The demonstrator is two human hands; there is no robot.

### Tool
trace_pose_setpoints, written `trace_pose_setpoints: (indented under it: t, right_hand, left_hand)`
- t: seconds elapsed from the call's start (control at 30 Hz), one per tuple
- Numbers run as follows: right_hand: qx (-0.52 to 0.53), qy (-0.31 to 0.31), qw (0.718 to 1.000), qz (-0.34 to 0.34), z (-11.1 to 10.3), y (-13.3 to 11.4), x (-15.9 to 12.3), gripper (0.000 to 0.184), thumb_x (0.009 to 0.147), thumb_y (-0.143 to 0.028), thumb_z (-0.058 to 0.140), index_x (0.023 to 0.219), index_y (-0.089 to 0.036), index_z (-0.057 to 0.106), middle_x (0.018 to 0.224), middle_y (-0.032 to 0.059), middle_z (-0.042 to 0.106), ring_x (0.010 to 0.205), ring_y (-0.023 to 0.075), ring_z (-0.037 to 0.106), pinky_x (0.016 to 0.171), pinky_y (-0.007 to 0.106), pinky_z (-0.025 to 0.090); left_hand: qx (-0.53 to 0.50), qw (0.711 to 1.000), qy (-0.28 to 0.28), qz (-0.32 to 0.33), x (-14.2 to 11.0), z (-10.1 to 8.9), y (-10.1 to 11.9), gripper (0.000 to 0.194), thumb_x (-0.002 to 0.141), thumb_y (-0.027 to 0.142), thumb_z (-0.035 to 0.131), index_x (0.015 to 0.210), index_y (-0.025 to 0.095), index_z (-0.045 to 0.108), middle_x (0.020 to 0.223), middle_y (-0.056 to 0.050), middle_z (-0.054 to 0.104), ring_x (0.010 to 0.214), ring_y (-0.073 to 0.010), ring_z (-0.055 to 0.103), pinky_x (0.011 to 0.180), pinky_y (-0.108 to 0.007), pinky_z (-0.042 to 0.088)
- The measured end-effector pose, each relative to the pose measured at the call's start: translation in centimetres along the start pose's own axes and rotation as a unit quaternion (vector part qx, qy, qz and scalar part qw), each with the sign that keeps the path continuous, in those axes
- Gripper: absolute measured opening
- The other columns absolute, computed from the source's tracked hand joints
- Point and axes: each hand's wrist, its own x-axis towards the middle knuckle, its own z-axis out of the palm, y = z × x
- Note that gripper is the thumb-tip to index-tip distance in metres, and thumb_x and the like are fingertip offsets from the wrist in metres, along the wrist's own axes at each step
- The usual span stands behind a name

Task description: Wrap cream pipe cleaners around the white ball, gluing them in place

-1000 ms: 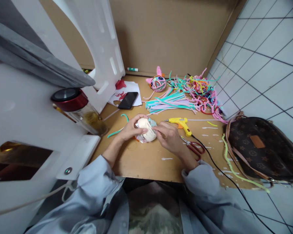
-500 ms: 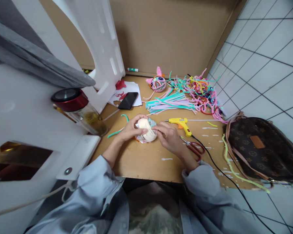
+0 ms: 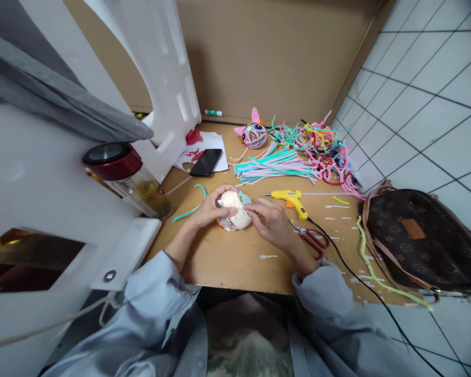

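Observation:
A round ball (image 3: 232, 207) with a cream, ribbed-looking front and patches of teal and pink at its edges is held above the table. My left hand (image 3: 215, 205) wraps round its left side, thumb across the front. At the ball's right side, my right hand (image 3: 271, 217) has thumb and forefinger pinched together against the surface; what lies between the fingertips is too small to make out. Just right of that hand rest a yellow glue gun (image 3: 292, 199) and red-handled scissors (image 3: 314, 240). A teal pipe cleaner (image 3: 187, 213) lies beside my left wrist.
Behind are a bundle of teal and lilac pipe cleaners (image 3: 275, 166), a tangled colourful heap (image 3: 322, 139) and a pink-eared ball figure (image 3: 254, 134). A black phone (image 3: 206, 162) and a glass bottle (image 3: 141, 183) stand left. A brown bag (image 3: 427, 241) and black cord (image 3: 353, 275) occupy the right.
Almost nothing differs. Both hands keep their places on the ball, with at most a slight shift of my right fingers.

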Motion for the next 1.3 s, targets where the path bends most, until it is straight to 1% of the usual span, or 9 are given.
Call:
trace_pose_setpoints:
  t: [0.33,0.4,0.53,0.6,0.73,0.83,0.93,1.13,1.3]
  right_hand:
    - [0.004,0.003,1.000,-0.008,0.14,0.05,-0.11,0.020,0.091,-0.011,0.050,0.097,-0.018,0.068,0.083,0.0046,0.067,0.071,0.0152,0.060,0.066,0.027,0.046]
    - [0.002,0.002,1.000,-0.009,0.19,0.08,-0.13,0.020,0.091,-0.011,0.050,0.098,-0.018,0.068,0.082,0.0043,0.067,0.071,0.0148,0.060,0.066,0.026,0.046]
    - [0.000,0.006,1.000,-0.011,0.30,0.15,-0.16,0.020,0.091,-0.012,0.051,0.098,-0.018,0.068,0.082,0.0042,0.066,0.070,0.0146,0.059,0.065,0.026,0.045]
    - [0.001,0.006,1.000,-0.010,0.31,0.15,-0.15,0.020,0.091,-0.011,0.050,0.098,-0.018,0.068,0.081,0.0041,0.066,0.071,0.0146,0.059,0.065,0.026,0.045]
    - [-0.007,0.008,1.000,-0.010,0.23,0.07,-0.09,0.020,0.091,-0.011,0.051,0.097,-0.018,0.068,0.079,0.0034,0.064,0.070,0.0143,0.058,0.064,0.026,0.044]
    - [-0.010,0.006,1.000,-0.009,0.21,0.06,-0.08,0.019,0.091,-0.011,0.051,0.097,-0.018,0.068,0.079,0.0034,0.064,0.069,0.0142,0.057,0.064,0.026,0.044]
    - [-0.005,0.006,1.000,-0.009,0.27,0.09,-0.12,0.020,0.091,-0.011,0.050,0.097,-0.019,0.068,0.080,0.0036,0.065,0.069,0.0143,0.058,0.064,0.026,0.044]
    - [-0.007,0.013,1.000,-0.015,0.22,-0.05,-0.03,0.019,0.091,-0.010,0.051,0.095,-0.017,0.068,0.079,0.0038,0.064,0.068,0.0142,0.057,0.063,0.026,0.043]
    - [-0.009,0.013,1.000,-0.014,0.15,-0.05,-0.01,0.020,0.090,-0.010,0.051,0.096,-0.018,0.068,0.079,0.0033,0.065,0.067,0.0139,0.057,0.063,0.025,0.043]
  left_hand:
    - [-0.002,1.000,-0.003,0.000,0.08,-0.12,-0.37,0.064,0.055,0.040,0.086,0.110,0.019,0.061,0.113,-0.007,0.067,0.090,-0.0205,0.062,0.080,-0.029,0.049]
    - [0.000,1.000,-0.001,0.001,0.07,-0.10,-0.36,0.063,0.056,0.041,0.086,0.109,0.019,0.061,0.118,-0.008,0.066,0.096,-0.0225,0.063,0.082,-0.030,0.050]
    - [-0.002,1.000,0.002,0.011,0.12,-0.06,-0.27,0.062,0.055,0.042,0.087,0.107,0.019,0.062,0.132,-0.011,0.061,0.113,-0.0276,0.060,0.094,-0.033,0.048]
    - [0.001,1.000,0.000,0.013,0.16,-0.07,-0.29,0.063,0.056,0.043,0.087,0.107,0.018,0.061,0.134,-0.011,0.060,0.115,-0.0282,0.059,0.096,-0.034,0.047]
    - [0.005,1.000,-0.003,0.013,0.15,-0.11,-0.45,0.064,0.056,0.044,0.086,0.110,0.019,0.060,0.131,-0.010,0.061,0.109,-0.0257,0.060,0.092,-0.031,0.047]
    - [0.008,1.000,-0.008,0.003,0.07,-0.14,-0.53,0.065,0.058,0.045,0.085,0.112,0.019,0.059,0.120,-0.008,0.064,0.098,-0.0226,0.062,0.083,-0.029,0.049]
    - [0.012,1.000,-0.010,0.002,0.01,-0.14,-0.54,0.066,0.058,0.046,0.085,0.112,0.019,0.059,0.113,-0.007,0.065,0.092,-0.0206,0.062,0.078,-0.028,0.050]
    - [0.010,1.000,-0.008,0.002,0.07,-0.16,-0.68,0.067,0.058,0.047,0.085,0.113,0.019,0.059,0.109,-0.006,0.066,0.089,-0.0195,0.062,0.076,-0.027,0.050]
    - [0.020,1.000,-0.005,0.015,0.02,-0.15,-0.73,0.066,0.059,0.047,0.085,0.113,0.019,0.060,0.108,-0.006,0.067,0.093,-0.0214,0.063,0.078,-0.029,0.050]
